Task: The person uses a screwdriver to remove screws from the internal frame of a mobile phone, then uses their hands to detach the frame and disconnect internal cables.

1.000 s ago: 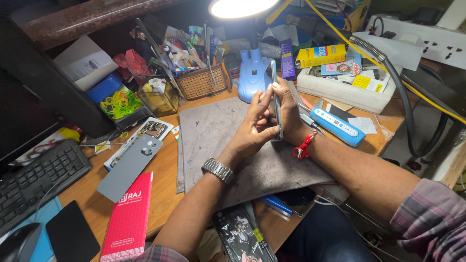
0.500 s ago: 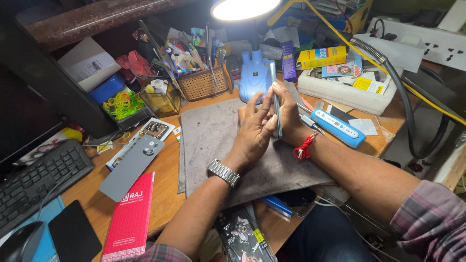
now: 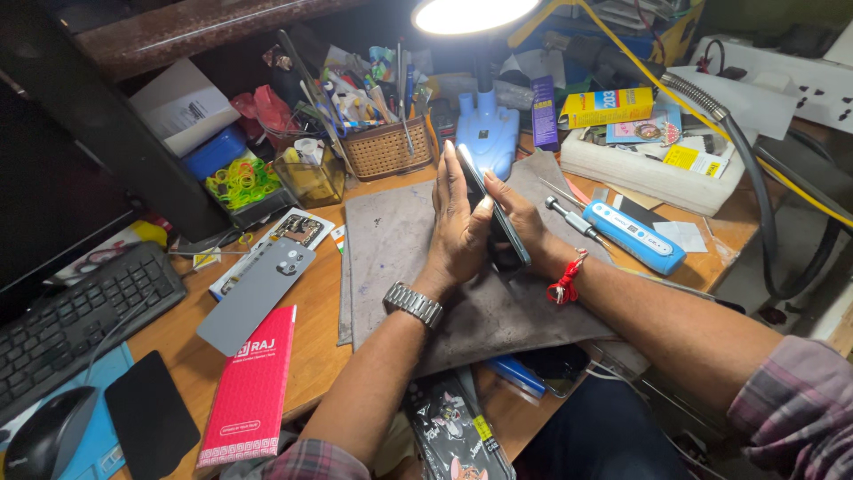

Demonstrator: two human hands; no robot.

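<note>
A dark smartphone [image 3: 502, 222] is held edge-on between both my hands above a grey work mat [image 3: 391, 240]. My left hand [image 3: 458, 231], with a metal watch on the wrist, presses flat against the phone's left face, fingers pointing up. My right hand [image 3: 529, 233], with a red thread on the wrist, grips the phone from behind and below; most of its fingers are hidden.
A blue lamp base [image 3: 487, 133], wicker basket of tools [image 3: 384, 147], blue-and-white device [image 3: 635, 236] and screwdriver [image 3: 569, 218] lie beyond the mat. A grey phone back cover [image 3: 258, 293], red box [image 3: 251, 387], keyboard [image 3: 71, 316] and mouse [image 3: 44, 436] sit left.
Both hands have lowered slightly toward the mat with the phone, and the phone has tilted so its top leans further left.
</note>
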